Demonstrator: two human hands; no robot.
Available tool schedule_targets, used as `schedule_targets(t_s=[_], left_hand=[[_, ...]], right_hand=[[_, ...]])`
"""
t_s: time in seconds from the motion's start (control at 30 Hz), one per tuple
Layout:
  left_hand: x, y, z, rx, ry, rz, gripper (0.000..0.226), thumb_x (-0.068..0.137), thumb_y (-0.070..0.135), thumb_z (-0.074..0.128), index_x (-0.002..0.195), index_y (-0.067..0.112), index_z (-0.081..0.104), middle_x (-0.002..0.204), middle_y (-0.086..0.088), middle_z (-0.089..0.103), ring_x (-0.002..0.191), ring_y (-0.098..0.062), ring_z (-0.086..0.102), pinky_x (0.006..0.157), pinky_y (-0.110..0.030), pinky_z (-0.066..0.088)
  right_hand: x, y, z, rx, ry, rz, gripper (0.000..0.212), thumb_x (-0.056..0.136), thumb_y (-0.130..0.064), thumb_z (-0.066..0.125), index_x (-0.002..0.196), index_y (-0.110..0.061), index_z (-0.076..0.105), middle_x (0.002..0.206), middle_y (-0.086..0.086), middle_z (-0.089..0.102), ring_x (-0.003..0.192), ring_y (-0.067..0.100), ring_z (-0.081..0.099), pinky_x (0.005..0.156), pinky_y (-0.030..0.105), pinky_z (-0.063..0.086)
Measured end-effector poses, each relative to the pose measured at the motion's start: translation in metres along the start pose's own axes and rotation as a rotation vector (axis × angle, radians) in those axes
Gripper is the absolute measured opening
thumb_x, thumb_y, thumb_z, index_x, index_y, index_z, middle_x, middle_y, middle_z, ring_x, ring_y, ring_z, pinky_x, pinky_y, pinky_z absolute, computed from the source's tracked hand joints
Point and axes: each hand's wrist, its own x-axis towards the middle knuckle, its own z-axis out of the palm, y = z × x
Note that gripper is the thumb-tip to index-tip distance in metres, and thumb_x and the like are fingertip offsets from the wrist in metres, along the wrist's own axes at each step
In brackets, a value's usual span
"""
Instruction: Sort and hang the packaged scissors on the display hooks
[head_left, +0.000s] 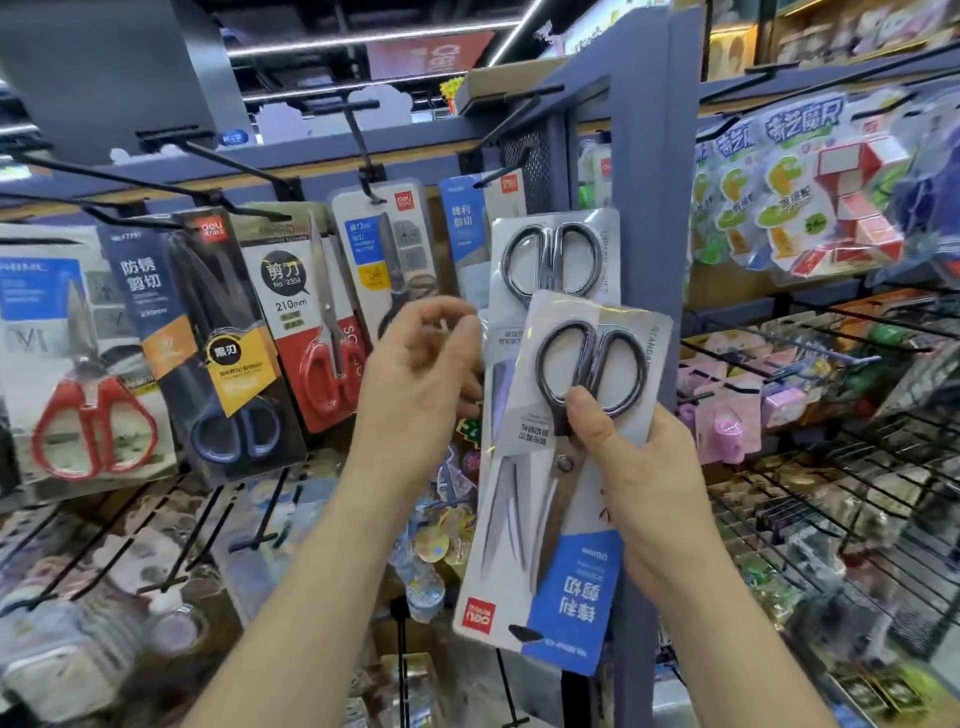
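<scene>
My right hand (639, 488) grips two packaged black-handled scissors held upside down. The front pack (576, 571) has its blue label and hang hole at the bottom. The second pack (519, 270) sits behind it and higher. My left hand (421, 374) hovers just left of the packs with fingers loosely curled, holding nothing. Above them a black display hook (519, 117) juts out bare. On the hook (498, 179) below it hangs a blue-label scissors pack (462, 223).
Further scissors packs hang to the left: a blue-label one (384, 249), a red-handled pack (306, 317), a dark blue-handled pack (208, 338), and a red kitchen shears pack (78, 364). A blue-grey shelf post (654, 208) stands behind the held packs. Toy packs (810, 192) and wire racks (831, 493) fill the right.
</scene>
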Motion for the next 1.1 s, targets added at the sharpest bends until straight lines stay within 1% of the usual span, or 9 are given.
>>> schedule_targets(t_s=[0.17,0.33,0.6,0.77,0.83,0.9,0.97,1.03,1.1], left_hand=[[-0.051,-0.015,-0.012,0.365,-0.098,0.005,0.039,0.066,0.054,0.079,0.1,0.043,0.064,0.086,0.012,0.057,0.074,-0.001,0.053,0.066,-0.013,0.043],[-0.063,-0.016,-0.014,0.394,0.0,-0.183,0.035,0.062,0.035,0.088,0.087,0.037,0.065,0.103,0.009,0.061,0.089,-0.001,0.06,0.077,-0.02,0.05],[-0.08,-0.017,-0.033,0.273,0.134,-0.174,0.021,0.076,0.01,0.081,0.081,0.029,0.074,0.081,0.008,0.075,0.078,-0.014,0.07,0.072,-0.035,0.056],[-0.089,-0.015,-0.067,0.101,0.214,-0.136,0.033,0.084,-0.007,0.066,0.09,0.024,0.07,0.086,0.005,0.076,0.071,-0.01,0.07,0.066,-0.03,0.057],[-0.089,-0.008,-0.088,0.059,0.254,-0.123,0.05,0.086,-0.013,0.06,0.107,0.033,0.063,0.092,-0.001,0.076,0.073,-0.013,0.072,0.066,-0.03,0.059],[-0.088,-0.006,-0.107,0.155,0.206,-0.122,0.068,0.089,-0.012,0.059,0.115,0.051,0.06,0.098,-0.004,0.075,0.084,-0.024,0.073,0.077,-0.042,0.059],[-0.087,-0.01,-0.116,0.389,0.101,-0.134,0.066,0.09,-0.006,0.062,0.105,0.058,0.066,0.101,0.014,0.074,0.09,-0.014,0.067,0.084,-0.034,0.054],[-0.086,-0.012,-0.111,0.403,0.029,-0.186,0.057,0.09,-0.004,0.062,0.098,0.052,0.071,0.097,0.029,0.071,0.086,0.004,0.063,0.077,-0.015,0.048],[-0.086,-0.009,-0.102,0.272,0.012,-0.205,0.049,0.09,-0.006,0.061,0.099,0.04,0.073,0.097,0.026,0.072,0.092,0.009,0.064,0.077,-0.008,0.047]], right_hand=[[-0.006,0.006,0.013,0.024,0.0,0.015,0.028,0.072,-0.031,0.071,0.095,-0.016,0.074,0.094,0.007,0.078,0.086,0.024,0.075,0.072,0.037,0.061],[-0.017,0.014,0.026,0.028,0.013,0.045,0.031,0.073,-0.035,0.069,0.099,-0.017,0.073,0.097,0.006,0.078,0.092,0.025,0.074,0.078,0.041,0.061],[-0.03,0.019,0.032,-0.048,-0.008,0.043,0.047,0.086,-0.043,0.052,0.104,-0.001,0.064,0.088,0.001,0.077,0.078,0.011,0.072,0.06,0.021,0.056],[-0.026,0.015,0.023,-0.216,-0.036,-0.13,0.031,0.091,-0.035,0.056,0.117,-0.021,0.068,0.11,-0.014,0.073,0.108,-0.004,0.063,0.092,0.014,0.049],[-0.025,0.013,0.012,-0.351,-0.029,-0.27,0.031,0.098,-0.016,0.06,0.124,-0.032,0.06,0.12,-0.012,0.069,0.115,0.005,0.063,0.098,0.031,0.053],[-0.027,0.005,0.002,-0.437,-0.131,-0.406,0.053,0.099,-0.007,0.053,0.14,-0.039,0.04,0.128,-0.004,0.066,0.103,0.019,0.07,0.085,0.053,0.057],[-0.028,-0.004,0.004,-0.638,-0.204,-0.528,0.072,0.096,-0.006,0.05,0.147,-0.048,0.021,0.13,-0.001,0.066,0.08,0.028,0.072,0.065,0.055,0.058],[-0.03,-0.004,0.017,-0.958,-0.161,-0.716,0.077,0.087,0.006,0.05,0.148,-0.038,0.035,0.131,0.001,0.066,0.092,0.036,0.072,0.071,0.052,0.058],[-0.037,0.01,0.037,-1.186,-0.164,-0.896,0.06,0.082,0.003,0.044,0.135,-0.018,0.06,0.134,0.005,0.065,0.118,0.036,0.063,0.087,0.051,0.055]])
